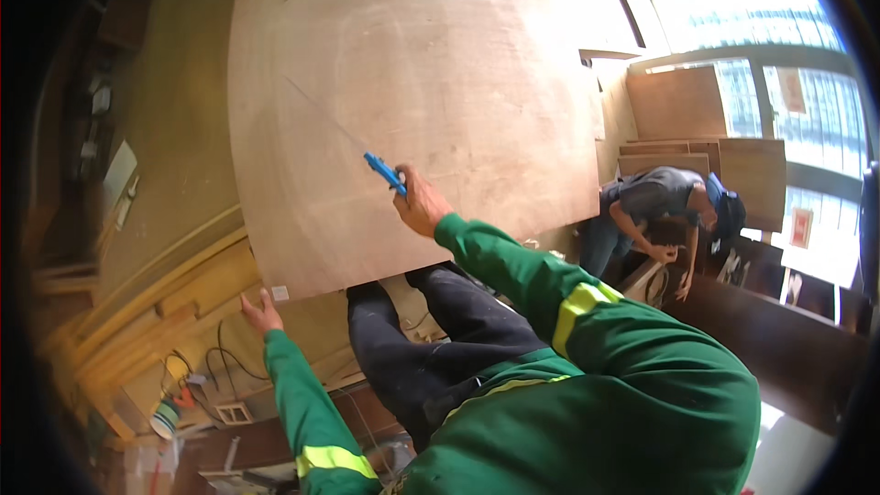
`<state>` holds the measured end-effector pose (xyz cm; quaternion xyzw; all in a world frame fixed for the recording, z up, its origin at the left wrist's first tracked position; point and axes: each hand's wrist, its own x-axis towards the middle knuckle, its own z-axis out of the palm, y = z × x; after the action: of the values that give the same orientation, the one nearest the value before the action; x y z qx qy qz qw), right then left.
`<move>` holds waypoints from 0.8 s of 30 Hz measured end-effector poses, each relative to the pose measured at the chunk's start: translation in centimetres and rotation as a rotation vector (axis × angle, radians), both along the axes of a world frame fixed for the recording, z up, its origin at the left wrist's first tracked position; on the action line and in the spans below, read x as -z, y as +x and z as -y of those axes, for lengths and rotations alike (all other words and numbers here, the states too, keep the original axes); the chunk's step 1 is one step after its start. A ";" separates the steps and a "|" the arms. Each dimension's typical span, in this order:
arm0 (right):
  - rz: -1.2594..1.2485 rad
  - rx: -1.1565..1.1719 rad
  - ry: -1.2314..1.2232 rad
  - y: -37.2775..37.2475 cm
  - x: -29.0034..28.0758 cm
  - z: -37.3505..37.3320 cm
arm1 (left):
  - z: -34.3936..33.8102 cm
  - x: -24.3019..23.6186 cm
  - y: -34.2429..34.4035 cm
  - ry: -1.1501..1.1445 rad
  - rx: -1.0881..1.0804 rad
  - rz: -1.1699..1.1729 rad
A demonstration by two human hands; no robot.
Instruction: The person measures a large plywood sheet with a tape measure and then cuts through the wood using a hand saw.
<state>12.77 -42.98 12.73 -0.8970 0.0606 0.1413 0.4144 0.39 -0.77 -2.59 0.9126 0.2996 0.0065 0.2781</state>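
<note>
A large, pale plywood sheet (440, 55) lies in front of me. My right hand (424, 206) is closed around a blue-handled tool (384, 173) above the sheet. A thin, straight grey line runs from the tool's tip toward the far left; whether it is a slim blade or a mark on the wood, I cannot tell. Beside the sheet's near left corner is my left hand (263, 314), open and holding nothing, thumb and forefinger apart. A small white label (280, 293) sits on that corner, close to the thumb.
At the right, another person (665, 197) in a cap bends over dark panels (770, 330). Boards (676, 103) lean by the bright windows. Yellowish timber strips (197, 289) lie left of me, with black cables (220, 357) and a green-and-white roll (166, 419) below them.
</note>
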 end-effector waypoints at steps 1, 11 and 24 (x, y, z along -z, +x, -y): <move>-0.024 0.033 0.024 -1.6 -2.0 0.1 | -0.2 1.2 2.7 -0.005 0.040 -0.053; -0.244 0.217 0.028 -12.7 -11.1 0.6 | 1.6 9.5 6.8 -0.716 -0.052 -0.324; -0.227 0.136 0.082 -2.7 -13.2 0.0 | 4.2 8.8 3.3 -0.385 -0.183 -0.231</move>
<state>10.07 -42.98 25.96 -0.8514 0.1620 0.2159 0.4498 3.66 -4.95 -11.40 0.8065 0.4066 -0.1298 0.4091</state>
